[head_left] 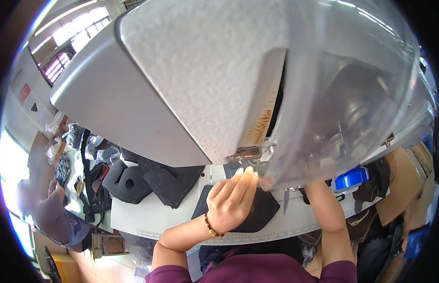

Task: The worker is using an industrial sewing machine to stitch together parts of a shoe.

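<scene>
A large pale grey sewing machine [181,75] with a clear plastic cover [365,108] fills the upper view. Below its needle area, a dark flat panel [264,214] lies on the white, ruler-edged table [139,219]. My left hand [231,198] rests over this panel, fingers stretched forward side by side, their tips close to the presser foot area. My right forearm [325,205] reaches up beneath the machine's right side. The machine and its cover hide my right hand, so its fingers and anything in them cannot be seen.
Black cut panels [172,184] and a shaped black piece with a hole [127,181] lie left. A blue object [352,178] sits right, near cardboard [401,177]. A thin metal tool [286,200] lies by the panel. Another person [61,214] works far left.
</scene>
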`<state>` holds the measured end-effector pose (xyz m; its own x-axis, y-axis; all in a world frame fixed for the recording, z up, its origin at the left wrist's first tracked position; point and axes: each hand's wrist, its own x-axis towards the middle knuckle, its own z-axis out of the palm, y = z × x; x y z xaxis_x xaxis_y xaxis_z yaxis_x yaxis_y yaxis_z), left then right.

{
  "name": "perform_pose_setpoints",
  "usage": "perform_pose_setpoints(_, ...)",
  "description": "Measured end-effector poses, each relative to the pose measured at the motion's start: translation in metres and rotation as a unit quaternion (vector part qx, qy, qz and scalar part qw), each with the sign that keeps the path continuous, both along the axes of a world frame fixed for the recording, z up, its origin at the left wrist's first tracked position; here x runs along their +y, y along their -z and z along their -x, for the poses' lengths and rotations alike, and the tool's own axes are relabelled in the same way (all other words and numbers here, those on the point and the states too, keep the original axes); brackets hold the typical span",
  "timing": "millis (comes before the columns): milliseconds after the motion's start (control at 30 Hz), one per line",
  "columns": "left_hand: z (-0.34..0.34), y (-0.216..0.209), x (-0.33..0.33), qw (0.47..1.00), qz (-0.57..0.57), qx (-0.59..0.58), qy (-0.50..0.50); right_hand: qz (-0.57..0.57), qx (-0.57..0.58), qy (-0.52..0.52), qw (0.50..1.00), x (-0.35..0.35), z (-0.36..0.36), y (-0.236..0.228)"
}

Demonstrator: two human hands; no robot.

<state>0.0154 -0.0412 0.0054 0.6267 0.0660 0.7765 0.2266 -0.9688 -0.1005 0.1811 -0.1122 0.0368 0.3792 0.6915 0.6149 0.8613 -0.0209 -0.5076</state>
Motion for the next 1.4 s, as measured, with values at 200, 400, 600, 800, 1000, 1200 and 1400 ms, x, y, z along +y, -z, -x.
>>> perform_pose_setpoints(200,0.001,0.003,0.004,1.000,0.007,-0.013,0.018,-0.008,0.005,-0.007,1.000,0.001,0.000,0.001)
perform_pose_setpoints(400,0.003,0.003,0.009,0.999,0.019,-0.011,0.041,-0.014,0.011,-0.017,1.000,-0.003,0.001,0.005)
perform_pose_setpoints(600,0.003,0.005,0.014,0.998,0.028,-0.026,0.058,-0.021,0.017,-0.024,0.999,0.002,0.005,0.005)
perform_pose_setpoints(800,0.001,0.001,0.017,0.995,0.062,-0.045,0.069,-0.026,0.024,-0.033,0.999,0.001,0.004,0.010)
perform_pose_setpoints(1000,0.005,0.002,0.023,0.989,0.122,-0.045,0.074,-0.031,0.028,-0.042,0.998,-0.012,0.009,0.020)
perform_pose_setpoints(1200,0.005,0.007,0.036,0.990,0.078,-0.043,0.105,-0.038,0.036,-0.050,0.997,-0.002,0.015,0.020)
perform_pose_setpoints(1400,0.008,0.012,0.039,0.989,0.093,-0.013,0.112,-0.050,0.078,-0.063,0.994,0.000,0.016,0.027)
